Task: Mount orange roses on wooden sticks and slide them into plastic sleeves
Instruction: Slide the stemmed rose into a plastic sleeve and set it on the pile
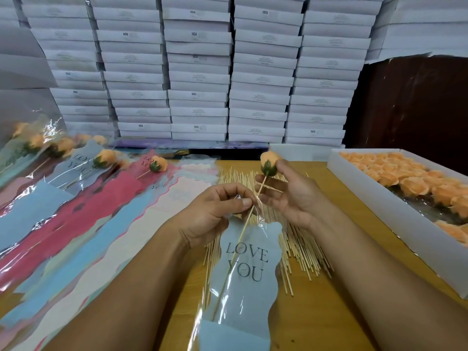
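Note:
An orange rose point(270, 160) with a green base sits on a wooden stick point(243, 231) whose lower part lies inside a pale blue "LOVE YOU" plastic sleeve point(243, 282). My right hand point(291, 196) holds the rose at its green base with thumb and fingertips. My left hand point(217, 211) pinches the clear top edge of the sleeve beside the stick. The rose head stands above the sleeve's mouth, outside it.
Loose wooden sticks point(298, 244) lie spread on the table under my hands. A white tray point(395, 198) of orange rose heads stands at the right. Empty sleeves point(101, 224) and finished sleeved roses point(101, 160) lie at the left. Stacked white boxes point(197, 72) fill the back.

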`<state>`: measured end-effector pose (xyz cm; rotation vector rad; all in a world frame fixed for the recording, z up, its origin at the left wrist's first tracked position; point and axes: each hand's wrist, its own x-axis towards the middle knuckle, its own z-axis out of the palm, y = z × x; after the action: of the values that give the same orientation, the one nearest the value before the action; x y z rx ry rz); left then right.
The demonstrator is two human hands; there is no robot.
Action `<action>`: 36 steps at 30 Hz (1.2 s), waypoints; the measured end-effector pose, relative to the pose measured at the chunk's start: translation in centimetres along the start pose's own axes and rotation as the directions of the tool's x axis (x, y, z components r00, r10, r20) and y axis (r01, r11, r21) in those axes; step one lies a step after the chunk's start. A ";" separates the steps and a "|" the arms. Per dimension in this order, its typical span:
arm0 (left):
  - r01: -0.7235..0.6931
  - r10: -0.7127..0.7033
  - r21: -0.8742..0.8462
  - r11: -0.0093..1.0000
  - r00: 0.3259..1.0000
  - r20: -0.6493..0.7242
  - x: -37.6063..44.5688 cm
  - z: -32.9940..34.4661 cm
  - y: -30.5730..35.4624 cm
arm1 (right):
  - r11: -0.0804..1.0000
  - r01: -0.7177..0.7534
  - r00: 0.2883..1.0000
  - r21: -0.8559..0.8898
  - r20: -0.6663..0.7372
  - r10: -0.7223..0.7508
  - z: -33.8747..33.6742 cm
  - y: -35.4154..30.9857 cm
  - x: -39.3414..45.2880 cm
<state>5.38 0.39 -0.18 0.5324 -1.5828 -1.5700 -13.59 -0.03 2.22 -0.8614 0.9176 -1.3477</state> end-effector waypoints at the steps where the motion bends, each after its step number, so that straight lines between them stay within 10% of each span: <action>1: 0.005 -0.005 0.010 1.000 1.000 0.011 -0.1 0.0 0.0 | 1.000 0.008 1.000 0.007 -0.017 -0.007 -0.1 0.0 0.0; 36: -0.077 0.070 -0.009 0.997 0.943 -0.327 0.3 1.0 0.5 | 0.820 0.054 0.990 -0.570 0.135 0.029 0.8 1.3 -0.9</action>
<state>4.54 0.77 0.46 0.6755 -1.3172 -1.3609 -12.35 0.94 1.36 -1.4065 1.2361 -1.0060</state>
